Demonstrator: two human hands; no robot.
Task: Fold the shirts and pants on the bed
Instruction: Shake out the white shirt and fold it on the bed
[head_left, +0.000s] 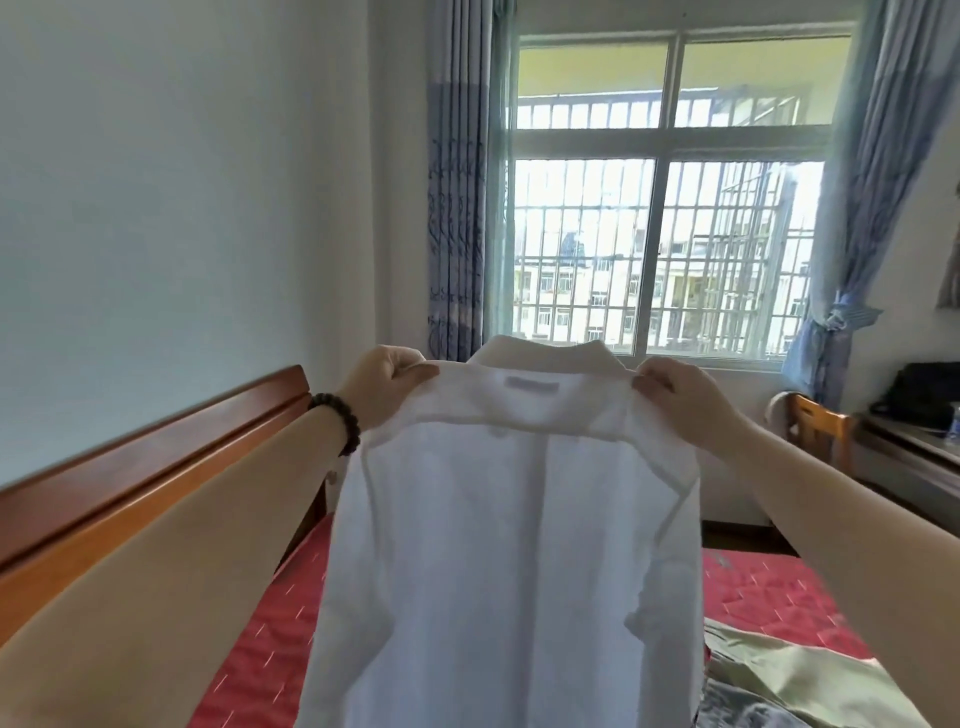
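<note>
Both hands pinch the white collared shirt (509, 519) at its shoulders, left hand (382, 387) and right hand (685, 402) raised so it hangs straight above the red bedspread (769, 592), likely to smooth it before folding.

Just the one wide-angle head cam here, which looked forward and only slightly down from over the bed (769, 587), sat close behind the white shirt (498, 519) held up in both hands, and faced the barred window (660, 197) on the far wall.
</note>
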